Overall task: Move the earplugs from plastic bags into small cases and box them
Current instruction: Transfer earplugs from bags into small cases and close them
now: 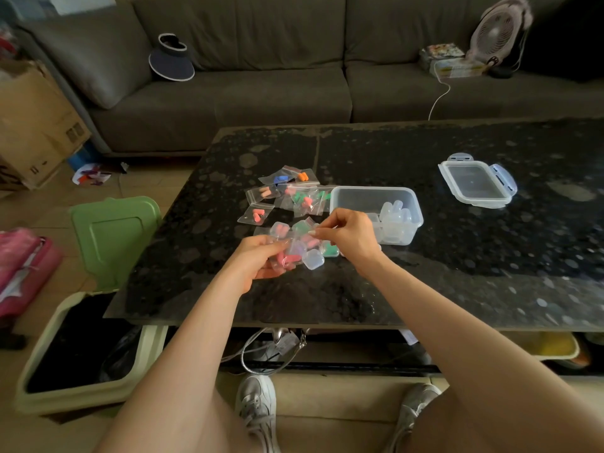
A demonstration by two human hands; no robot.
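No text can be read anywhere. The brown cardboard box [39, 122] on the left bears dark printed symbols, too blurred to make out. The colourful magazine covers [442, 51] on the sofa are equally illegible.

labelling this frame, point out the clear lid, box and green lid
clear lid [474, 184], head view, middle panel
box [372, 189], head view, far rim
green lid [112, 237], head view, flat middle
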